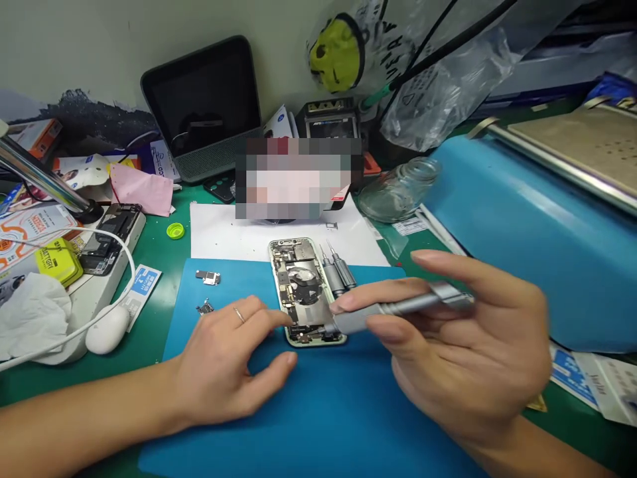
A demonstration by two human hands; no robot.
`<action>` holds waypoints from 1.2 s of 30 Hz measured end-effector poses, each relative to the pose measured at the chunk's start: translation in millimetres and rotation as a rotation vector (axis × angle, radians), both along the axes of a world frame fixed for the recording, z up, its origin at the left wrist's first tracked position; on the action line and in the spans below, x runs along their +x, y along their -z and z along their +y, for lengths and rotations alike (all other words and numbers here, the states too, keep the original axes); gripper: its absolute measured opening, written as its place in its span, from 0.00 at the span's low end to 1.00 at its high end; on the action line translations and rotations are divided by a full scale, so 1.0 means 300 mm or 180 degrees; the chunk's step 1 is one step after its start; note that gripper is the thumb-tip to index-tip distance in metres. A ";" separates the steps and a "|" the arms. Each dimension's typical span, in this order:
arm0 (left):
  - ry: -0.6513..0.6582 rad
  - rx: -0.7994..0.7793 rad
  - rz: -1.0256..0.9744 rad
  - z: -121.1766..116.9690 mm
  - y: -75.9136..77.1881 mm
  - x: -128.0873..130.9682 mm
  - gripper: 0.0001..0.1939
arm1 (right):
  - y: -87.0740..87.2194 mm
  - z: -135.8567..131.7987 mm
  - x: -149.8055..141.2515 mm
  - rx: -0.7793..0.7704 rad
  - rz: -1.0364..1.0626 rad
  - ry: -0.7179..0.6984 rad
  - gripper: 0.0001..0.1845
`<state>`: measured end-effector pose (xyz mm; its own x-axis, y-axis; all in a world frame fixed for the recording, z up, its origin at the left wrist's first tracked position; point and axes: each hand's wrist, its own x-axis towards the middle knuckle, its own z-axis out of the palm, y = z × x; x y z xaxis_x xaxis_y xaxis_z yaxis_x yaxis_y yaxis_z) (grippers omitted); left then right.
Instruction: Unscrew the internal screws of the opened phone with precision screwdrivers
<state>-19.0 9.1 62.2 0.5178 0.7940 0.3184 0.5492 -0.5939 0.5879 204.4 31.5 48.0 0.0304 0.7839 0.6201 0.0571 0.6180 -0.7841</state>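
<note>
An opened phone (304, 292) with a pale green frame lies on the blue mat (318, 405), its inner parts exposed. My right hand (478, 352) is closed round a grey screwdriver (405, 309). The tool slants down to the left, and its tip is over the phone's lower end; whether it sits in a screw is too small to tell. My left hand (229, 365), wearing a ring, rests on the mat with thumb and index finger apart. That index fingertip touches the phone's lower left edge. Two more screwdrivers (337, 271) lie just right of the phone.
Small metal phone parts (208, 277) lie left of the phone. Behind are white paper (219, 232), a dark-screened display (204, 109) and a glass jar (398, 189). A white cable (130, 255) and a white mouse-like object (107, 330) are at left; a blue roll (522, 252) stands right.
</note>
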 end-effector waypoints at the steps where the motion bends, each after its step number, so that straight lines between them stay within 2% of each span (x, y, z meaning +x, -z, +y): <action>1: 0.0038 -0.0082 0.0105 0.004 0.007 -0.001 0.11 | -0.001 -0.001 -0.001 -0.0061 0.0067 -0.0038 0.28; 6: 0.0044 0.0007 0.0186 0.001 0.019 -0.003 0.13 | -0.014 -0.006 -0.007 -0.0098 -0.0090 -0.0198 0.24; 16: 0.0293 0.0222 0.0122 0.001 0.034 -0.003 0.11 | -0.025 -0.007 -0.016 -0.0134 -0.0443 -0.0187 0.22; 23: 0.0378 0.0249 0.0085 0.005 0.030 0.001 0.08 | -0.020 -0.010 -0.021 -0.0074 -0.0342 -0.0162 0.23; 36: 0.0418 0.0223 0.0053 0.009 0.027 0.006 0.08 | -0.027 -0.007 -0.016 0.0035 -0.0453 -0.0109 0.20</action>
